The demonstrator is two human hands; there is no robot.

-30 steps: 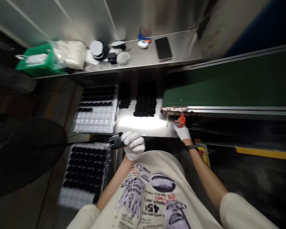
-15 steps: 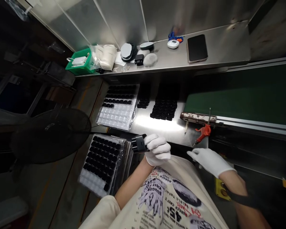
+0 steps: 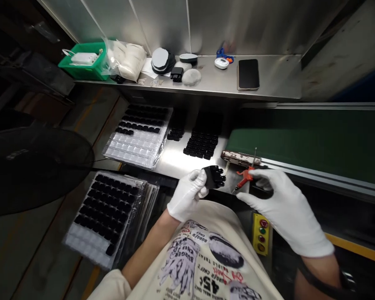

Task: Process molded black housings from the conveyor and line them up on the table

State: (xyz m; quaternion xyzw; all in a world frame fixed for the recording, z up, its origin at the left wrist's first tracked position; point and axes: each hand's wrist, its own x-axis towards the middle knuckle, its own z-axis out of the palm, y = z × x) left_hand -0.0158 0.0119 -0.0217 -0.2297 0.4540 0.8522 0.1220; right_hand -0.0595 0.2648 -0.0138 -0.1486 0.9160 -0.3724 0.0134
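White gloves cover both my hands. My left hand point(image 3: 189, 193) pinches a black plastic part point(image 3: 214, 176) with several rounded prongs that point right. My right hand point(image 3: 278, 202) is spread, thumb and fingers wide apart, around the near side of a red air blow gun point(image 3: 245, 177) that hangs at the conveyor's corner. Whether its fingertips touch the gun I cannot tell. Rows of black parts point(image 3: 201, 141) lie on the metal table beyond my left hand. A clear blister tray point(image 3: 131, 146), partly filled with black pieces, rests left of them.
Lower left stands a stack of filled trays point(image 3: 103, 212), beside a large fan point(image 3: 34, 166). A green conveyor belt point(image 3: 306, 135) runs off to the right. On the shelf are a phone point(image 3: 248, 74), a green bin point(image 3: 87, 68) and a bag point(image 3: 131, 60). A yellow button box point(image 3: 261, 234) hangs below.
My left hand has turned the black part so its prongs face right instead of left. My right hand has risen and spread open near the air blow gun. The view has shifted.
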